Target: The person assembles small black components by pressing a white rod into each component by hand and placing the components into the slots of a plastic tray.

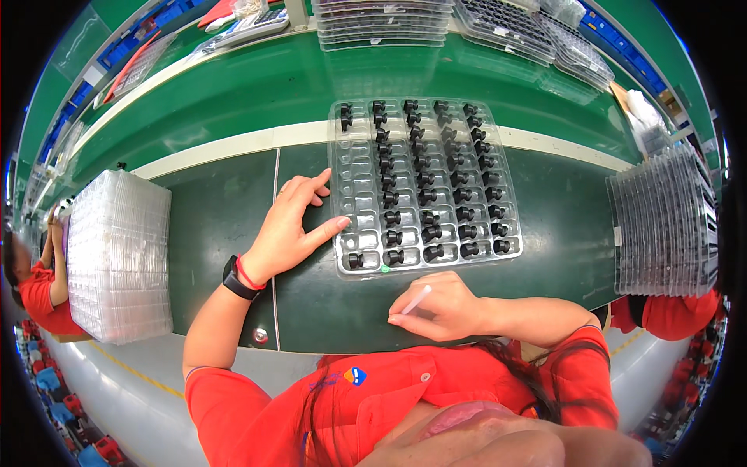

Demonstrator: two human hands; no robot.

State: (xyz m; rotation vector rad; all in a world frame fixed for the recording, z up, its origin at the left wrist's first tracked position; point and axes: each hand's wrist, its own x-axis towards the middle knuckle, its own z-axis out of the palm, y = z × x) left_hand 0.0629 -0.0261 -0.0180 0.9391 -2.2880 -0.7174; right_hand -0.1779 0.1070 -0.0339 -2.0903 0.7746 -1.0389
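Note:
A clear plastic tray (352, 175) lies on the dark green belt, most of its pockets filled with small black parts (426, 204). Its leftmost column is mostly empty. My left hand (292, 226) rests flat at the tray's left edge, fingers apart, thumb touching the tray's lower left side. A black watch and a red band sit on that wrist. Just below the tray's front edge, my right hand (436, 305) is closed around a thin white stick (416, 299) held like a pen.
A stack of clear empty trays (117, 253) stands at the left, another stack (665, 222) at the right. More trays (381, 23) and filled trays (517, 27) lie across the green line. Other people in red sit at the far left and right.

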